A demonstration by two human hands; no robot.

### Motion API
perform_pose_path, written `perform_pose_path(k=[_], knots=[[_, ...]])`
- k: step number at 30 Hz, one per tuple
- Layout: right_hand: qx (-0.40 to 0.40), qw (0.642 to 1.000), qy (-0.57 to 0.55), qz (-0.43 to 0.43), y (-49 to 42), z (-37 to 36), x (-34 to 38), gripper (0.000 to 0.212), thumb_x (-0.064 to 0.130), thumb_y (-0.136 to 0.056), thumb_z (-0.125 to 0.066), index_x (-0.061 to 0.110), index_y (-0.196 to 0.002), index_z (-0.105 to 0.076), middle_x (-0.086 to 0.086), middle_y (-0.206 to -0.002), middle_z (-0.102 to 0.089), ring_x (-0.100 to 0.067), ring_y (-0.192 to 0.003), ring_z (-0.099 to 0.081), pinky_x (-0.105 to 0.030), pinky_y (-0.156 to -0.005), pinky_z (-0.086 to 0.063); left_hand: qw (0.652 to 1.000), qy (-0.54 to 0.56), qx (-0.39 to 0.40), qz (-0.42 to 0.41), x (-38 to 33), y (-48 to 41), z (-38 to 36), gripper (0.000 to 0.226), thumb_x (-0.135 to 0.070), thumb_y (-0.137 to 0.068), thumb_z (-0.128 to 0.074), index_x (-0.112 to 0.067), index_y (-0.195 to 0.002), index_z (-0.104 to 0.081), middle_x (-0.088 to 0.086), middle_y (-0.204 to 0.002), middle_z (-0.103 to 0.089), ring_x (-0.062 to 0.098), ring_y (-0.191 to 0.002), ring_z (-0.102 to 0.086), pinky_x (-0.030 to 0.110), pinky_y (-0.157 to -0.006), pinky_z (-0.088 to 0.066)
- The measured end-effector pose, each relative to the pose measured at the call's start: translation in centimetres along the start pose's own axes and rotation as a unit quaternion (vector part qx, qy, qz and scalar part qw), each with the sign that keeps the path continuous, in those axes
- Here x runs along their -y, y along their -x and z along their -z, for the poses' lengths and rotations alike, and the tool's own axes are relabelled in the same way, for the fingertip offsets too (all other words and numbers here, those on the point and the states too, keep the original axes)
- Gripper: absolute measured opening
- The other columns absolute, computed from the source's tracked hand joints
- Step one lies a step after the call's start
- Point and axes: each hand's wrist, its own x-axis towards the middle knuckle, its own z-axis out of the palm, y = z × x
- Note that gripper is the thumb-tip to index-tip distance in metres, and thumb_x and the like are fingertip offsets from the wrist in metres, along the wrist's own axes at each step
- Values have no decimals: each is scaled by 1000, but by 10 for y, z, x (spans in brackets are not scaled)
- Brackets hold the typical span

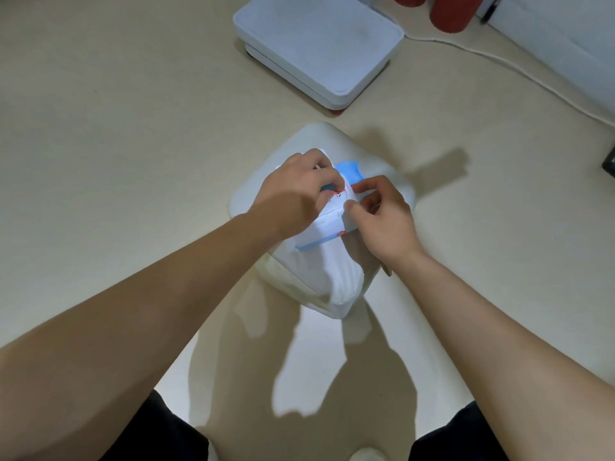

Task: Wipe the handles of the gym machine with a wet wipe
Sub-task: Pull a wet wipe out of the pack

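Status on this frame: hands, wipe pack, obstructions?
Left hand grips wipe pack on white cushion. Right hand pinches the pack's top. No wipe seen out. Nothing in the way; machine handles not in view.

White wipe pack (pixel 327 225) (blue flap (pixel 348 171) up)

White box (pixel 319 44) on beige floor (pixel 116 128)
A white cable (pixel 492 54) trails from its right; red rolls (pixel 449 11) stand behind; a pale cushion (pixel 319 136) lies in front.

Left of left hand (pixel 293 191): bare floor (pixel 116 128), wide lane. Ahead of both hands: white box (pixel 319 44) near, cable (pixel 519 70) running off beyond right hand (pixel 382 214). Under hands: wipe pack (pixel 327 224) on white pad (pixel 319 138), no way down
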Motion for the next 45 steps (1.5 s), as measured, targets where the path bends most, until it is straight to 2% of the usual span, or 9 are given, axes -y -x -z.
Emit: perform_pose_path(k=[3, 8, 14, 20, 24, 29, 38, 42, 45], knots=[[-4, 1000, -2, -27, -3, -2, 3, 19, 28, -89, -64, 24, -107, -59, 7, -75, -60, -16, -80, -62, -31, -75, -50, 999, -1, 27, 21, -5, -3, 2, 20, -23, -93, -58, -31, -100, -75, -5, -115, -58, 22, -100, -52, 43, -83, -50], [-11, 998, -10, -53, -4, -4, 5, 15, 32, -89, -63, 27, -102, -58, 3, -86, -66, -16, -85, -64, -31, -73, -51, 998, -10, 61, 33, -8, -6, 7, 17, -28, -93, -58, -36, -97, -73, -9, -116, -54, 18, -103, -47, 40, -81, -49], [12, 998, -24, -65, -9, -4, -3, 15, 36, -86, -64, 32, -98, -56, 4, -85, -65, -16, -83, -63, -33, -74, -51, 992, -61, 105, 27, -14, -15, 9, 6, -28, -93, -65, -33, -96, -67, -9, -116, -48, 18, -106, -43, 32, -69, -37], [42, 997, -25, -67, -11, -1, -8, 17, 40, -87, -64, 33, -99, -55, 8, -79, -60, -15, -81, -61, -34, -76, -50, 985, -102, 134, 42, -25, -23, 11, 17, -10, -89, -63, -27, -88, -59, -4, -114, -45, 23, -104, -41, 34, -65, -36], [38, 997, -22, -70, -10, -2, -7, 18, 41, -86, -63, 34, -99, -55, 7, -83, -63, -17, -85, -63, -38, -81, -52, 982, -144, 122, 30, -27, -20, 10, 23, -3, -85, -56, -26, -86, -56, -3, -113, -44, 22, -100, -39, 33, -60, -34], [23, 997, -9, -71, -10, -4, -6, 19, 42, -83, -63, 34, -98, -54, 6, -86, -66, -17, -86, -64, -40, -82, -54, 983, -158, 93, -21, -23, -17, 11, 4, -29, -97, -60, -30, -97, -63, -3, -116, -50, 22, -102, -43, 32, -61, -32], [32, 996, -30, -77, -10, -4, -7, 18, 42, -84, -62, 34, -98, -55, 8, -85, -65, -15, -85, -63, -40, -84, -53, 977, -184, 33, -105, -8, -12, -3, 17, -6, -82, -67, -21, -82, -59, 8, -100, -57, 30, -83, -50, 30, -47, -33], [31, 996, -26, -74, -8, -4, -6, 16, 41, -85, -61, 34, -97, -54, 9, -89, -66, -16, -89, -63, -40, -87, -53, 987, -123, 41, -93, -4, -6, -2, 22, -1, -83, -54, -22, -86, -49, 4, -109, -52, 26, -91, -44, 38, -55, -42], [27, 997, -22, -69, -6, -4, -4, 16, 41, -84, -61, 33, -97, -54, 8, -86, -65, -17, -88, -62, -41, -86, -53, 996, -19, 64, -61, 2, 5, 11, 21, -4, -82, -45, -24, -83, -38, -1, -99, -50, 26, -89, -45, 45, -67, -44]])
